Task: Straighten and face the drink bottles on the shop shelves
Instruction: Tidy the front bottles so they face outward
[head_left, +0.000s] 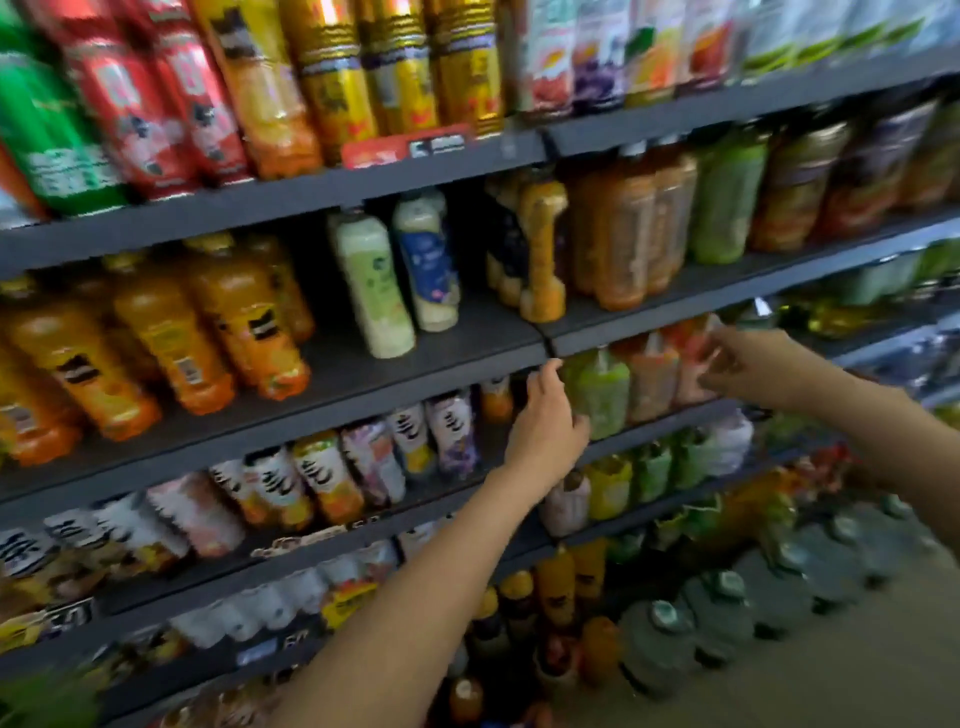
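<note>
2 hands (545, 421) (748, 369) reach green bottle (602, 395) under shelf edge (639, 325).

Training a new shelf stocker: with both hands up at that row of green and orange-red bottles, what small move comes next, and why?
Probably close the left hand on the green bottle and turn its label forward. The hand is already at that bottle's side, while the right hand reaches the pink-red bottle; blur hides the labels.

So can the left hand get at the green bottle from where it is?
Probably yes: the left hand is already at the green bottle on the shelf front, with nothing between them.
</note>
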